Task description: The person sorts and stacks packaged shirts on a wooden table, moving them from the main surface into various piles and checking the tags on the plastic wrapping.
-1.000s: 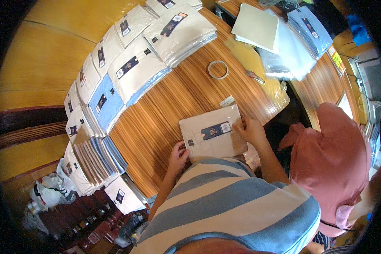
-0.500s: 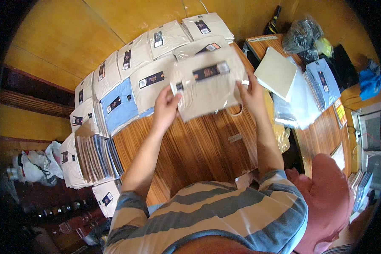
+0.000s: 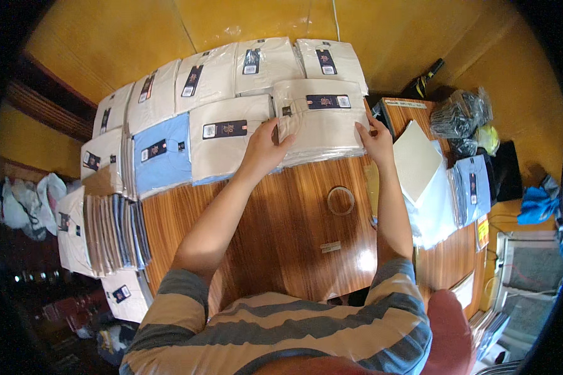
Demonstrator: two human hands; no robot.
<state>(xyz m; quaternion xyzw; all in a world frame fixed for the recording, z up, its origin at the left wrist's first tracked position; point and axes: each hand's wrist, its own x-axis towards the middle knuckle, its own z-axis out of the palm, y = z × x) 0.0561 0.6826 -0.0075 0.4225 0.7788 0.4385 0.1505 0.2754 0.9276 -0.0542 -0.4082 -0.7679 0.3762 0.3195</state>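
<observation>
A cream folded shirt in clear plastic (image 3: 322, 128), with a dark hang tag across its upper part, lies on top of a stack of similar packs at the right end of the front row. My left hand (image 3: 266, 147) grips its left edge, thumb toward the front. At the right edge, my right hand (image 3: 376, 142) holds it between thumb and fingers, some fingers hidden behind the side. Just left of my left hand is another cream packed shirt (image 3: 228, 147), and beyond that a blue packed shirt (image 3: 161, 165).
Behind stands a row of cream packed-shirt stacks (image 3: 263, 65) against a yellow wall. A tape roll (image 3: 341, 201) lies on the wooden table (image 3: 281, 237). To the right, a side table holds a cream board (image 3: 417, 162), clear bags and blue packed shirts (image 3: 472, 187). A person's red sleeve (image 3: 450, 337) is at lower right.
The cream packed shirt, held in the air before, has come down onto the front-row right stack. Both hands moved with it and still hold its sides. The view has shifted slightly.
</observation>
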